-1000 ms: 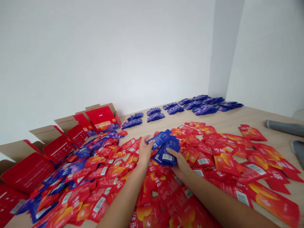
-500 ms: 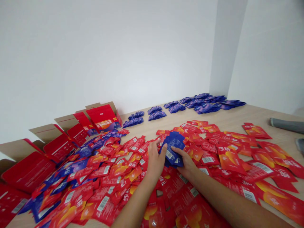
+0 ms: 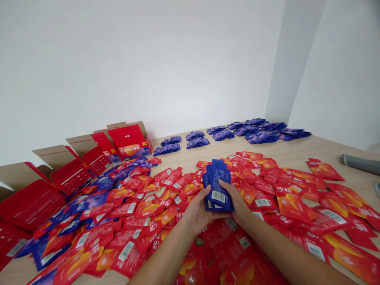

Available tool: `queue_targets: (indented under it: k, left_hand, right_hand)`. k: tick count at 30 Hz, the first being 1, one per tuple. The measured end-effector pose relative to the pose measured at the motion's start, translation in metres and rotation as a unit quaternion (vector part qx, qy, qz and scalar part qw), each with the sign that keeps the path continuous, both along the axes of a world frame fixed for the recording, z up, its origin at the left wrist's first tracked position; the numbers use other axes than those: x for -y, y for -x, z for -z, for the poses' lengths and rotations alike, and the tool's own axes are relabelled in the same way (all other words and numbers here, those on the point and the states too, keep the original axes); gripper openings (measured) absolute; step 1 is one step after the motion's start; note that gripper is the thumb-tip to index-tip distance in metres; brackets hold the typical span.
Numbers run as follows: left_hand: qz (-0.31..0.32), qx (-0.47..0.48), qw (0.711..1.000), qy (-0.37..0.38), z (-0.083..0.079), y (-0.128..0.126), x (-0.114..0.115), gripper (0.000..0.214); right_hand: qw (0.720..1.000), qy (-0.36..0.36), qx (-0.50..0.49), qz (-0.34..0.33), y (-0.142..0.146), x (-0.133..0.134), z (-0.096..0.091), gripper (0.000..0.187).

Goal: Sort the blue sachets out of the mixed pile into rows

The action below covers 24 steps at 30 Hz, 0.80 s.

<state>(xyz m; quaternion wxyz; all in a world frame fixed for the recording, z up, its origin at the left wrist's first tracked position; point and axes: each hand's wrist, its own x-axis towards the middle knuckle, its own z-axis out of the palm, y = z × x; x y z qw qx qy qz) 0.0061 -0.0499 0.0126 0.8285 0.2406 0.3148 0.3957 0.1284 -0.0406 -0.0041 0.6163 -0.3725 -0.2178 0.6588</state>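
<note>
Several blue sachets (image 3: 218, 186) form a small, slightly fanned stack between my two hands, barcode side up. My left hand (image 3: 197, 208) grips the stack's left and lower edge, its fingers reaching underneath. On the right, my right hand (image 3: 234, 198) closes on the stack with its thumb on the top sachet. Beneath and around both hands spreads a loose heap of red sachets (image 3: 289, 202) with orange fruit pictures and barcodes. Parts of the sachets under my palms are hidden.
Open red cartons (image 3: 130, 140) line the left side. Mixed blue and red sachets (image 3: 97, 200) lie beside them. Neat piles of blue sachets (image 3: 197, 142) stand along the back near the wall. A grey tubular object (image 3: 359, 163) lies at the right.
The blue sachets have been turned more upright and squared together. My left hand has shifted lower, with its fingers under the stack. The view has tilted slightly.
</note>
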Motion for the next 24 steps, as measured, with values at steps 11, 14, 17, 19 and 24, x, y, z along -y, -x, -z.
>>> queue_targets:
  k: [11, 14, 17, 19, 24]
  left_hand:
    - [-0.068, 0.01, 0.998, -0.001, 0.021, 0.017, 0.008, 0.048]
    - [-0.116, 0.014, 0.993, -0.017, 0.022, 0.016, 0.006, 0.047]
    - [-0.15, 0.022, 0.988, -0.033, 0.024, 0.015, 0.005, 0.046]
    - [-0.161, 0.03, 0.986, -0.028, 0.026, 0.015, 0.005, 0.042]
    - [-0.191, 0.034, 0.98, -0.036, 0.03, 0.013, 0.005, 0.046]
  right_hand:
    - [0.991, -0.059, 0.123, 0.008, 0.006, 0.001, 0.013, 0.035]
    - [0.98, -0.094, 0.175, 0.022, 0.004, 0.001, 0.013, 0.035]
    - [0.974, -0.105, 0.201, 0.013, 0.004, 0.0, 0.016, 0.034]
    - [0.979, -0.096, 0.181, -0.005, 0.005, -0.001, 0.018, 0.035]
    - [0.99, -0.075, 0.119, 0.002, 0.007, -0.001, 0.018, 0.036]
